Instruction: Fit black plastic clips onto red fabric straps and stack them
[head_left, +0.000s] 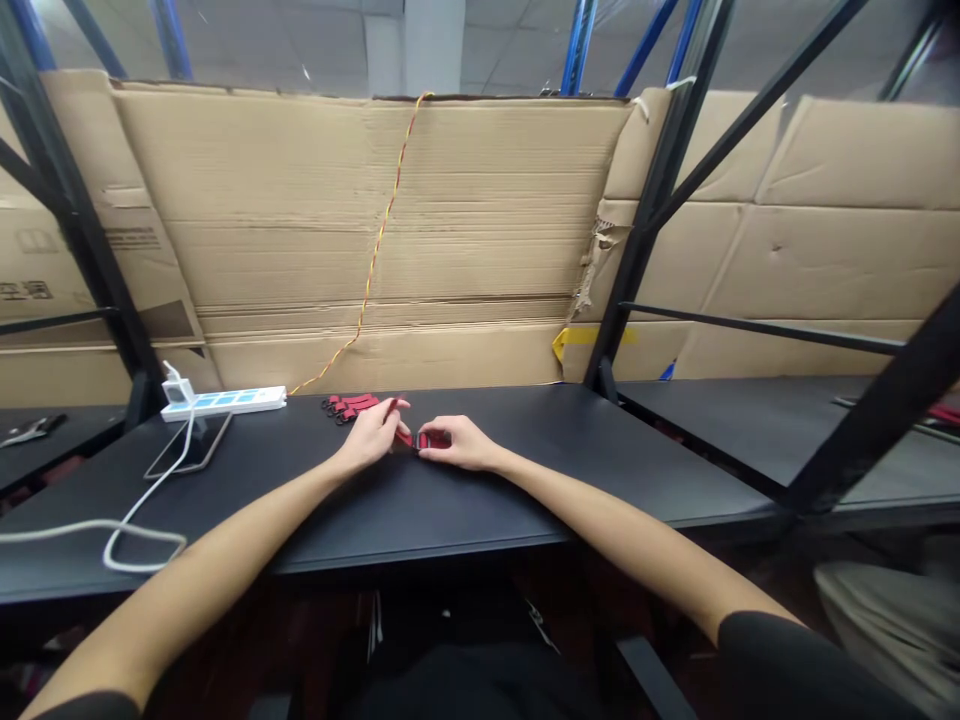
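Just above the black tabletop, my two hands hold a red strap (406,438) with a small dark buckle (418,442) between them. My left hand (374,436) pinches the strap's left part, and a bit of red shows over its fingers. On the other side my right hand (459,443) has thumb and fingers closed on the strap beside the buckle. Part of the strap is hidden by my fingers. Behind my left hand lie several red straps with black hooks or rings (349,406), grouped together on the table.
A white power strip (225,402) with a plugged-in charger stands at the back left. Its white cable (150,492) crosses a phone (191,443) and loops near my left forearm. A cardboard wall (487,240) closes the back, and black metal posts (637,230) flank the table (495,510).
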